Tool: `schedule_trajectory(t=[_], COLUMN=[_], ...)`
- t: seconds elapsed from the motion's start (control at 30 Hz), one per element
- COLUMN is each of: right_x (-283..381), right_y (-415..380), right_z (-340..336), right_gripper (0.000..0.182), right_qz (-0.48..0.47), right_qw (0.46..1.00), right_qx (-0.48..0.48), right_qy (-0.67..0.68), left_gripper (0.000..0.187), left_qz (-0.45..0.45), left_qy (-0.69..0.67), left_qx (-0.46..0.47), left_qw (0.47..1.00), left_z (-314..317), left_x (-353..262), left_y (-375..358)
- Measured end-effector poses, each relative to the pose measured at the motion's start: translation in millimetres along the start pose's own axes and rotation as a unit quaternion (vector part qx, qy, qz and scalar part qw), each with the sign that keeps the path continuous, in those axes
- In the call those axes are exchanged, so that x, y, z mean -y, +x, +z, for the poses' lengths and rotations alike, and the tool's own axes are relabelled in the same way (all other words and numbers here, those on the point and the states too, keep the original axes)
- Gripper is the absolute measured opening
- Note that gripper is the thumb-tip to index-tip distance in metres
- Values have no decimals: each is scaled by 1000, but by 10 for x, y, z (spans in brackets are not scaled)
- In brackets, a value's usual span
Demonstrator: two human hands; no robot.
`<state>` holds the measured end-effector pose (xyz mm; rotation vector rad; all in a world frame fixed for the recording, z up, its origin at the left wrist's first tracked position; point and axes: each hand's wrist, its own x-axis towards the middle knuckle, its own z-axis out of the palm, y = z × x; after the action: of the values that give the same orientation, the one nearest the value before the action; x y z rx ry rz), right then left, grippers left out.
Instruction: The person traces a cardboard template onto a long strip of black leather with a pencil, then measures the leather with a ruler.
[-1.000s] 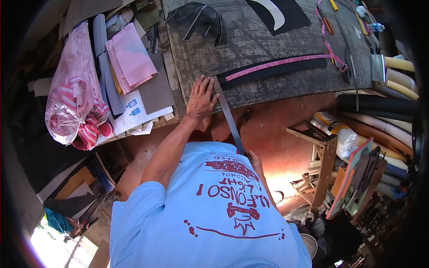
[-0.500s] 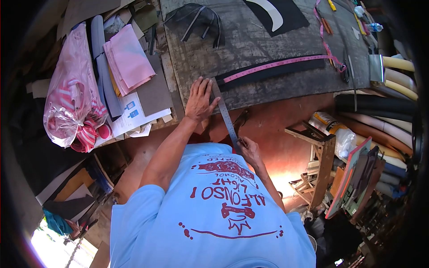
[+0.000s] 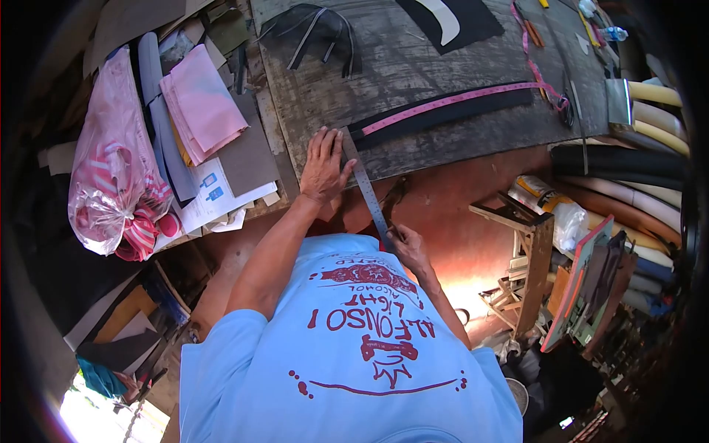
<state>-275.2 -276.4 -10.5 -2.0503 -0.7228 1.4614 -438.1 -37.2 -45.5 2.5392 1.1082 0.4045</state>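
Observation:
My left hand (image 3: 322, 167) lies flat at the table's front edge, fingers stretched out, its thumb side against a metal ruler (image 3: 369, 195). The ruler slants from the tabletop over the edge towards my shirt. At its lower end is my right hand (image 3: 410, 248), fingers curled; what they grip is too small to make out. Just right of the ruler's upper end, a long black strip (image 3: 480, 108) lies on the table, with a pink measuring tape (image 3: 443, 97) stretched along it.
Pink cloth (image 3: 201, 103) and a plastic bag (image 3: 118, 166) are at the left. Black sheer material (image 3: 314, 37) and a white curved piece (image 3: 443, 21) lie on the dark table (image 3: 384, 74). Material rolls (image 3: 628, 164) and a wooden stand (image 3: 533, 273) are at the right.
The view has shifted a little, so the table, ruler and hands appear slightly farther left. Both hands keep about the same places relative to the ruler.

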Motion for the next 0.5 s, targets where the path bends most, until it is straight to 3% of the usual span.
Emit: schedule_trajectory(t=[0.17, 0.23, 0.3, 0.5], right_x=[-56, 212, 581, 1143], right_y=[32, 137, 358, 1438], right_z=[-42, -264, -661, -1761], right_gripper=[18, 12, 7, 9], right_qz=[-73, -227, -268, -292], right_qw=[996, 960, 924, 860], right_qx=[-30, -140, -246, -346], right_qy=[-30, -90, -118, -235], left_gripper=[67, 68, 69, 70], left_qz=[-9, -8, -7, 2], left_qy=[-12, -14, 3, 31], left_qx=[10, 3, 4, 14], left_qw=[1000, 1000, 1000, 999], left_z=[-48, -8, 22, 22], left_x=[-49, -27, -14, -12], left_y=[40, 22, 16, 6])
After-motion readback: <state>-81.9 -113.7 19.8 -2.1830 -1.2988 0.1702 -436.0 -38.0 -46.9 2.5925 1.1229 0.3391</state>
